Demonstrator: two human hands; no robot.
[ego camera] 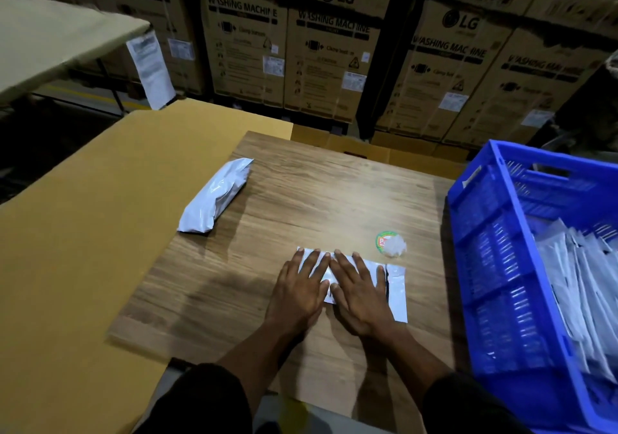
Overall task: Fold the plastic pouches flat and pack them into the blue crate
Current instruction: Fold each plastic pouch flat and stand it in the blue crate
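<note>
A white plastic pouch (396,286) lies flat on the wooden board (301,196), near its front edge. My left hand (301,289) and my right hand (359,291) press on it side by side, palms down and fingers straight; they cover most of it, and its right end sticks out past my right hand. A second, puffy white pouch (215,196) lies at the board's left edge, untouched. The blue crate (485,249) stands to the right and holds several flat white pouches (582,279).
A small round green-and-red sticker or lid (389,243) lies just beyond the pressed pouch. Yellow-brown cardboard (83,233) spreads left of the board. Stacked washing-machine cartons (334,49) wall off the back. A pale table (50,39) stands at the far left.
</note>
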